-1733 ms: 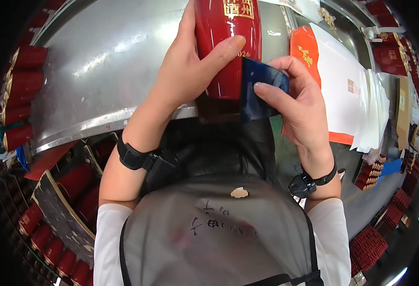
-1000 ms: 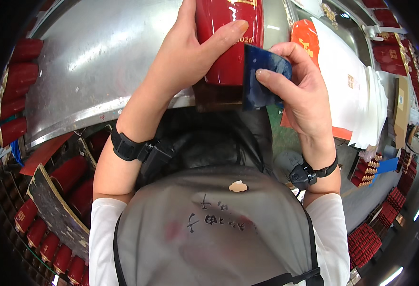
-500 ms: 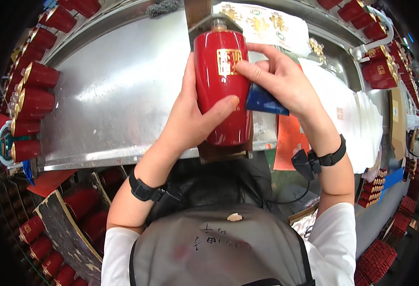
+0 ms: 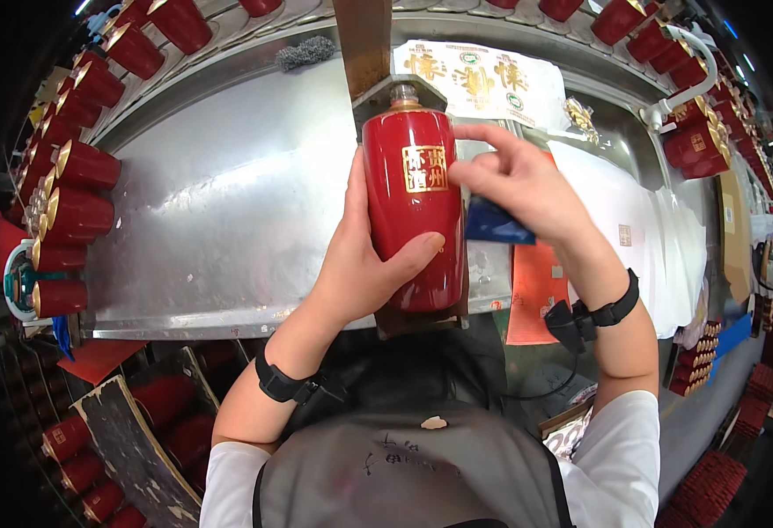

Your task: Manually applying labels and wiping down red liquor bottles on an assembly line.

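The left hand [image 4: 364,264] is wrapping around the red bottle [image 4: 411,207], thumb pressing across its near front and fingers curling behind its left side, holding it lying lengthwise over the steel table [image 4: 219,202] with the neck pointing to the far side against a brown wooden block [image 4: 364,40]. Compared with the earlier frames, the bottle is sitting lower and nearer the middle of the view, its whole body and gold square label now showing, and more of the table and the far rows of red bottles [image 4: 69,176] are coming into sight. The right hand [image 4: 514,185] is pinching a dark blue pad [image 4: 496,224] under its palm while its fingertips are pressing at the right edge of the label; earlier it was holding the pad beside the bottle's lower body.
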Motion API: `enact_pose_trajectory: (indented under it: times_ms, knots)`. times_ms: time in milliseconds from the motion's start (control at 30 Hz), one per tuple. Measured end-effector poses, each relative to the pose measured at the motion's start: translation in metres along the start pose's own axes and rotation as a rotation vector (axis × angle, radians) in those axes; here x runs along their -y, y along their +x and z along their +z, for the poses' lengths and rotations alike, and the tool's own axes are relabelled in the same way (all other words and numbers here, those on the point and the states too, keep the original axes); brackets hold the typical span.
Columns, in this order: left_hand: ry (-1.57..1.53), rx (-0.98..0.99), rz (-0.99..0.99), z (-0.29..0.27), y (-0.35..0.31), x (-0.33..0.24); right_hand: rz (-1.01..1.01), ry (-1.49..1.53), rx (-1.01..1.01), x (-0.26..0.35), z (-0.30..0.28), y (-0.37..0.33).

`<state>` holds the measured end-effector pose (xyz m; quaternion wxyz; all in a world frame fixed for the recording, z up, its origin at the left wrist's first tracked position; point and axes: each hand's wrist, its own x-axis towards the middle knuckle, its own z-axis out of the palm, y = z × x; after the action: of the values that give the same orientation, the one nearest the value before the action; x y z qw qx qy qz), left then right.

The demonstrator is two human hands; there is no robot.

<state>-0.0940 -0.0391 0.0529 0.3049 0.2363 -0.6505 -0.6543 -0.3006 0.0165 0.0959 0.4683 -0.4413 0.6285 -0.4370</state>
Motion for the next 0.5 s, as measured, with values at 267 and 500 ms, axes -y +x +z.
enact_pose_trajectory:
  times_ms: [267, 500]
  knots:
    - [0.192, 0.008, 0.047, -0.007, -0.005, 0.006, -0.337, -0.343, 0.193, 0.051, 0.015, -0.002]
    - [0.016, 0.011, 0.043, -0.002, 0.000, 0.004, -0.508, -0.657, 0.304, 0.069, 0.009, 0.021]
